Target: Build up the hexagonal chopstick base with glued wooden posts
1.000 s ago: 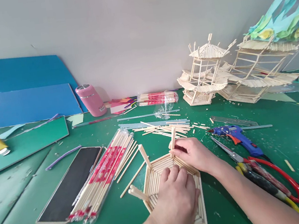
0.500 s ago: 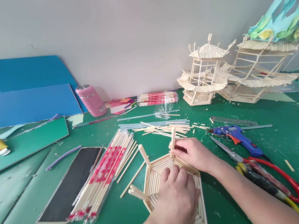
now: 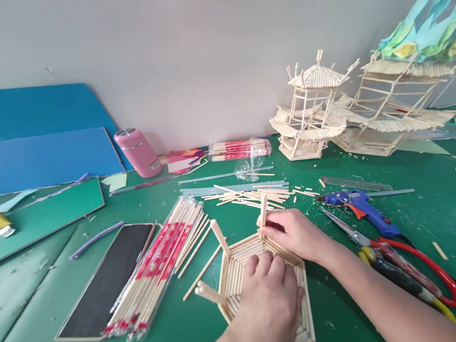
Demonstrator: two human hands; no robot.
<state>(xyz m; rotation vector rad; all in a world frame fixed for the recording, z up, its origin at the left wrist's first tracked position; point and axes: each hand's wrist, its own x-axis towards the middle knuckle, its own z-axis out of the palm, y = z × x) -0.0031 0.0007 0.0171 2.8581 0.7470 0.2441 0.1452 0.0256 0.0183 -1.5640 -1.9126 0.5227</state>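
Observation:
A hexagonal base of pale wooden sticks (image 3: pixel 305 318) lies on the green table in front of me. Short stick posts stand at its left corner (image 3: pixel 211 294) and upper left corner (image 3: pixel 220 239), leaning outward. At the far corner, my right hand (image 3: pixel 294 233) pinches a third wooden stick post (image 3: pixel 263 206) between thumb and fingers, low down near the rim. My left hand (image 3: pixel 267 301) rests over the middle of the base with its fingers curled down and close together. What lies under those fingers is hidden.
Packaged sticks (image 3: pixel 164 259) and a phone (image 3: pixel 108 284) lie left. Loose sticks (image 3: pixel 252 197) are beyond the base. A blue glue gun (image 3: pixel 358 209), scissors (image 3: pixel 437 272) and pliers (image 3: pixel 399 277) lie right. Stick pavilion models (image 3: pixel 309 120) and a pink bottle (image 3: pixel 139 154) stand behind.
Almost nothing differs. Both hands keep their places on the base and the post; the whole view has shifted very slightly.

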